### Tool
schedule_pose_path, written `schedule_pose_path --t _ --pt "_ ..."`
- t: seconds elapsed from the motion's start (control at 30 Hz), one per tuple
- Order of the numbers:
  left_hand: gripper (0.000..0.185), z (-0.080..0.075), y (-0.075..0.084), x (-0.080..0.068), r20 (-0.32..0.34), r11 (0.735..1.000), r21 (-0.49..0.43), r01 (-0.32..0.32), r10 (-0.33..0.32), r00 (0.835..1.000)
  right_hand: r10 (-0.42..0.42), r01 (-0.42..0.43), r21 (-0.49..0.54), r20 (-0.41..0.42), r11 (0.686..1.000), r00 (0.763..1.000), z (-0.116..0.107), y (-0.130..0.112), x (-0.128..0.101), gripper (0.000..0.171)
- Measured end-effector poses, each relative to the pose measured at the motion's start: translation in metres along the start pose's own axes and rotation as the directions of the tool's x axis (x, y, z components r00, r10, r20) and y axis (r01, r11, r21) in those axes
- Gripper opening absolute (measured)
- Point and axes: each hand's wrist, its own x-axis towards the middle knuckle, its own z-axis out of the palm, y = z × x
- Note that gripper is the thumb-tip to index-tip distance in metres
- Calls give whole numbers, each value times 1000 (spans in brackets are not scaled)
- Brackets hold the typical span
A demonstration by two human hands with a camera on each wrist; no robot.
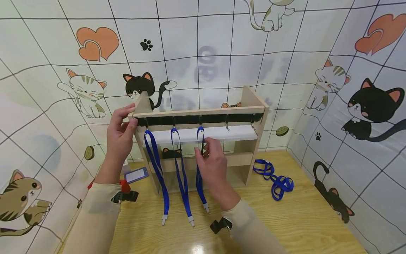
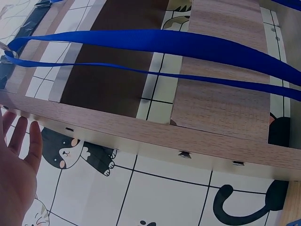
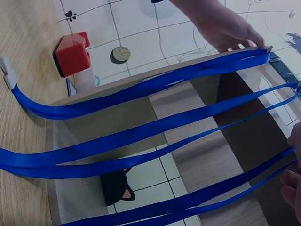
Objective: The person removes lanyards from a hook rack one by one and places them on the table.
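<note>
A small wooden rack (image 1: 203,112) stands on the table with a row of hooks along its dark front strip. My left hand (image 1: 122,132) grips the rack's upper left corner, thumb at the front and fingers along the side panel. Three blue lanyards hang from hooks: a left lanyard (image 1: 157,164), a middle lanyard (image 1: 180,176) and a third lanyard (image 1: 200,185). Just under its hook, my right hand (image 1: 214,164) pinches the third lanyard between thumb and fingers. Both straps of a hanging lanyard (image 2: 141,40) cross the left wrist view.
More blue lanyards (image 1: 280,185) lie in a loose heap on the table right of the rack. At the left, a blue-framed card holder (image 1: 136,175) and a red object (image 3: 73,54) sit beside the rack. A cat-print wall covering (image 1: 215,70) stands behind.
</note>
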Motion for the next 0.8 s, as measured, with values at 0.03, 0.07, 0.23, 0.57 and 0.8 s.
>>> schedule_pose_path --t 0.03,0.07,0.23,0.57,0.8 --pt "40 0 0 0 0 1000 0 -1 1 1000 -6 6 -7 -4 1000 1000 1 0 0 36" --pt "40 0 0 0 0 1000 1 -1 1 1000 -9 9 -9 -7 1000 1000 1 0 0 36" --pt "40 0 0 0 -3 1000 4 -2 2 1000 -13 13 0 -12 1000 1000 3 -1 -1 36" --pt "39 0 1 0 1 1000 -5 3 -3 1000 -24 23 -18 -24 1000 999 5 -3 0 18" --pt "40 0 1 0 -2 1000 -12 8 -8 1000 -27 28 27 -26 999 999 7 0 -2 9"
